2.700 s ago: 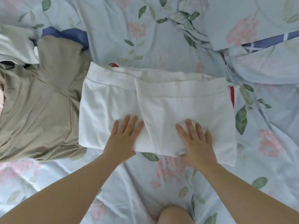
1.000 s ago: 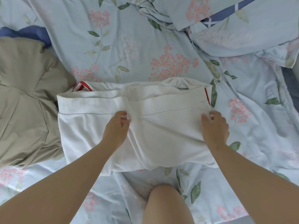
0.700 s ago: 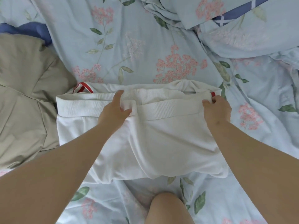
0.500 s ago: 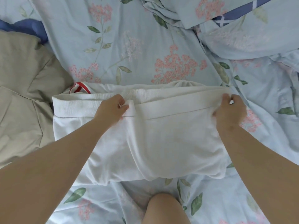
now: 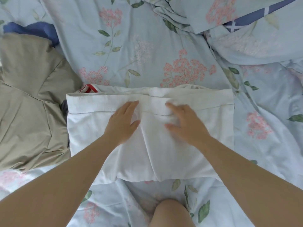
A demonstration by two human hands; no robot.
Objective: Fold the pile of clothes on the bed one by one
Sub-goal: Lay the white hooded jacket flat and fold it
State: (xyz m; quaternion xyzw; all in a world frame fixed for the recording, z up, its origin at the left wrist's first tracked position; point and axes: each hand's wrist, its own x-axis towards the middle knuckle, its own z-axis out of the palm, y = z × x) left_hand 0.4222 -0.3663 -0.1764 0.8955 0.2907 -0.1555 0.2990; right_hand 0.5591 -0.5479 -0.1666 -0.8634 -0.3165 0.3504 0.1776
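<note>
Centre of frame: left hand and right hand lie flat, fingers straight, on folded white garment (red trim upper left). Tan garment at left.

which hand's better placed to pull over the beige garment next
Left, probably. The left hand lies flat on the folded white garment, on the side nearest the crumpled beige garment. The right hand would have to reach across the other arm.

The white garment is soft matt cloth with a ribbed band, the floral sheet smooth matt cotton-like cloth.
</note>
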